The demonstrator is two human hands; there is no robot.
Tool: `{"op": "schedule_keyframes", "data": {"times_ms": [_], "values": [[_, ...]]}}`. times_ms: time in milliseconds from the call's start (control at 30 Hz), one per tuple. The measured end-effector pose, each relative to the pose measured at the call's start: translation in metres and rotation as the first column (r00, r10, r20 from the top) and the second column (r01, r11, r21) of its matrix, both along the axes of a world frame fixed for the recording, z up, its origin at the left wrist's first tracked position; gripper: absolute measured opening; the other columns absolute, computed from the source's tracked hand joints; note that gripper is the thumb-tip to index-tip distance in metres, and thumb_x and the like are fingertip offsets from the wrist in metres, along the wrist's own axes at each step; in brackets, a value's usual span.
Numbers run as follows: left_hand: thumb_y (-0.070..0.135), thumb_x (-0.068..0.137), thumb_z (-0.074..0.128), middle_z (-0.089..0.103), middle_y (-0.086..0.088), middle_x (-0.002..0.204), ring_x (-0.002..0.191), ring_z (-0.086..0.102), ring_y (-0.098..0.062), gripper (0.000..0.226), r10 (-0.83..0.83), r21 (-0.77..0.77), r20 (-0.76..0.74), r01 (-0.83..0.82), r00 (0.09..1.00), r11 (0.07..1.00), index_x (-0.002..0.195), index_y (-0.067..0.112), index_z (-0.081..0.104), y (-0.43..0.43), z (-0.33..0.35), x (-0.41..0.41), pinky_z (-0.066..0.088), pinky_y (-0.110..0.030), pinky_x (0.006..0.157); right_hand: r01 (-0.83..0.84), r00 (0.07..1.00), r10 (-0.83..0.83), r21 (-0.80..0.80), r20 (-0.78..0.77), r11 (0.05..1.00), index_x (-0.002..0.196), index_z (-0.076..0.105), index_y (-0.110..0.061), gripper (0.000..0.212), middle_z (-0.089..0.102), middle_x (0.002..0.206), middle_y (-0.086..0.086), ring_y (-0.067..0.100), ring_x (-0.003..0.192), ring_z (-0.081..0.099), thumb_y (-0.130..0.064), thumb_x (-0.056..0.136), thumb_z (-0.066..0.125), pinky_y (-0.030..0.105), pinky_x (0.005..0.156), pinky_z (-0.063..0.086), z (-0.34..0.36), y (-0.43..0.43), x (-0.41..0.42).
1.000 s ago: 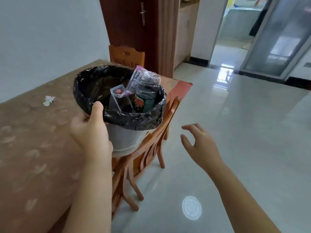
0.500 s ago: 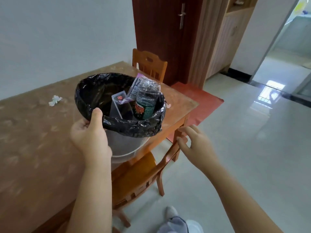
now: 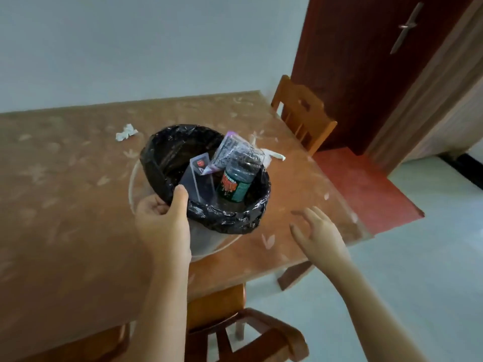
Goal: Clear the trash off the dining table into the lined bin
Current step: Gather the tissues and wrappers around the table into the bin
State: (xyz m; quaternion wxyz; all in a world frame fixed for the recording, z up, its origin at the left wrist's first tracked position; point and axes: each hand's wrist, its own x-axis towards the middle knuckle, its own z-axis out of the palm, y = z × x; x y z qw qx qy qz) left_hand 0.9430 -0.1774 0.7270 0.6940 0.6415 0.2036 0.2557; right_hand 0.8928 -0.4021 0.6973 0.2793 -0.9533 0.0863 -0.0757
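Left hand (image 3: 162, 226) pinches the rim of the lined bin (image 3: 209, 220), mouth up, axis tilted; right hand (image 3: 317, 235) grip spread above the counter (image 3: 65, 231).

Left hand (image 3: 162, 226) grips the lined bin (image 3: 209, 220) over the bench (image 3: 65, 231) — right hand (image 3: 317, 235) spread, empty; crumpled tissue (image 3: 126, 132) beyond.

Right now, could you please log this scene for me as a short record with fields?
left hand: grips the bin by its rim, thumb over the black liner
right hand: open, empty, fingers spread above the table edge
bin contents: bottle, clear bag, flat packet
trash left on table: crumpled tissue, white scrap behind the bin
chairs: one at the far end, one at the near side
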Motion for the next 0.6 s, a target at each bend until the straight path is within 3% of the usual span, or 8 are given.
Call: {"op": "schedule_keyframes", "data": {"times_ms": [167,233,367,600], "values": [[0.028,0.072,0.069,0.045,-0.001,0.063,0.06,0.045,-0.014,0.03,0.13,-0.011,-0.101,-0.132,0.986,0.991,0.061,0.014,0.045,-0.006,-0.019,0.026,0.038,-0.031,0.057,-0.098,0.995,0.099,0.053,0.0,0.994,0.108,0.059,-0.016,0.025,0.059,0.109,0.001,0.014,0.085,0.053,-0.021,0.084,0.057,0.023,0.069,0.035,-0.03,-0.027,0.077],[0.028,0.072,0.069,0.043,-0.002,0.064,0.062,0.044,-0.016,0.032,0.172,-0.024,-0.133,-0.177,0.976,0.984,0.06,0.014,0.043,-0.011,-0.026,0.038,0.037,-0.032,0.058,-0.112,0.994,0.112,0.066,-0.004,0.991,0.108,0.058,-0.018,0.025,0.058,0.11,0.001,0.015,0.089,0.056,-0.024,0.084,0.057,0.023,0.061,0.034,-0.043,-0.037,0.112],[0.034,0.064,0.069,0.048,-0.006,0.068,0.066,0.049,-0.021,0.03,0.272,-0.041,-0.148,-0.281,0.951,0.959,0.059,0.018,0.044,-0.027,-0.024,0.058,0.041,-0.036,0.061,-0.165,0.986,0.166,0.124,0.002,0.979,0.116,0.052,-0.015,0.035,0.055,0.115,0.006,0.023,0.107,0.053,-0.023,0.083,0.059,0.027,0.076,0.04,-0.06,-0.054,0.182],[0.032,0.063,0.068,0.034,0.001,0.057,0.06,0.038,-0.02,0.038,0.453,0.026,-0.171,-0.456,0.875,0.89,0.051,0.024,0.032,-0.065,-0.012,0.078,0.033,-0.033,0.06,-0.268,0.963,0.27,0.084,-0.014,0.96,0.121,0.048,-0.01,0.047,0.047,0.129,0.013,0.031,0.103,0.054,-0.021,0.078,0.065,0.036,0.072,0.043,-0.08,-0.062,0.284]]}}
